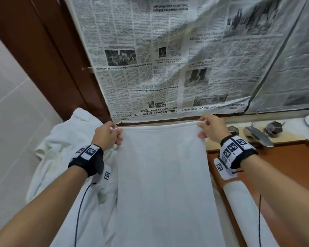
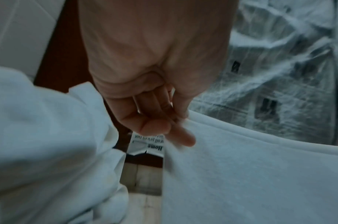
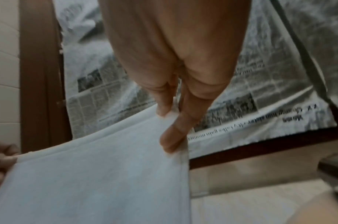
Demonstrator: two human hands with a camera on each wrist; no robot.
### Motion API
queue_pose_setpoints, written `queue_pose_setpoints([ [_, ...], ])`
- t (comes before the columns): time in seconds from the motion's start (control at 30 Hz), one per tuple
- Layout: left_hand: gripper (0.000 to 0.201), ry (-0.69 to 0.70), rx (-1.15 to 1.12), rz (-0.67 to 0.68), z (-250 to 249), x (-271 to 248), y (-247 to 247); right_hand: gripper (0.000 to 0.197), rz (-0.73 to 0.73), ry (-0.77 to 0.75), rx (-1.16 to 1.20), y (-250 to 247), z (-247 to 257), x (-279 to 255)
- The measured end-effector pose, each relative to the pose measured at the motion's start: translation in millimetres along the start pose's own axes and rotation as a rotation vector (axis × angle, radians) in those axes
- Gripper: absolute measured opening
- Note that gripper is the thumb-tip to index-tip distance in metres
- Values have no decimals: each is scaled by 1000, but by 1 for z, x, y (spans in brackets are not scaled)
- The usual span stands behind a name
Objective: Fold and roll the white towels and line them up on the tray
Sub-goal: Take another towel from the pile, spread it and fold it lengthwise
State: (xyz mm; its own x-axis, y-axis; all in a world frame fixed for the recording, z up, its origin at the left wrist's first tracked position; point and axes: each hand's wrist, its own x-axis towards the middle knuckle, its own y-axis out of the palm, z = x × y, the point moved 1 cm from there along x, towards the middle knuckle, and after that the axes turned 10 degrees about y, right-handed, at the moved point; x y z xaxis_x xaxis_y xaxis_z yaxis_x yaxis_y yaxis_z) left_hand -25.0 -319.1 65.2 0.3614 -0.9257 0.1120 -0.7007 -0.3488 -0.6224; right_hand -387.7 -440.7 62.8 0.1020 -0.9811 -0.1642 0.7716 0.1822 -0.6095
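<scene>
Left hand [image 1: 108, 135] and right hand [image 1: 210, 128] each pinch a top corner of the white towel [image 1: 164, 175] — held taut. Rolled towel [image 1: 243, 207] on the tray [image 1: 284, 157], heap of towels [image 1: 61, 148] at left.

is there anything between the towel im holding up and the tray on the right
One rolled towel already lies along the tray's near left edge, beside the held towel. Both the left hand and right hand pinch its top corners. The rest of the tray looks bare.

Towel [image 1: 164, 175] plain white; tray [image 1: 291, 157] reddish-brown; newspaper [image 1: 168, 59] black-and-white print.
</scene>
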Motion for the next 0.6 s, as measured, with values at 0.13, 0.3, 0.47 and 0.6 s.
queue_pose_setpoints([
  [0.13,12,-94,-37,1,32,35,34,7,18,55,52,25,-13,47],
  [0.3,9,-163,-3,-16,81,63,66,12,66,85,-1,65,-44,93],
  [0.47,19,-197,88,125,108,82,94,14,69,173,-60,94,-71,118],
  [0.6,33,-161,275,286,128,93,106,13,55,240,-60,108,-80,129],
])
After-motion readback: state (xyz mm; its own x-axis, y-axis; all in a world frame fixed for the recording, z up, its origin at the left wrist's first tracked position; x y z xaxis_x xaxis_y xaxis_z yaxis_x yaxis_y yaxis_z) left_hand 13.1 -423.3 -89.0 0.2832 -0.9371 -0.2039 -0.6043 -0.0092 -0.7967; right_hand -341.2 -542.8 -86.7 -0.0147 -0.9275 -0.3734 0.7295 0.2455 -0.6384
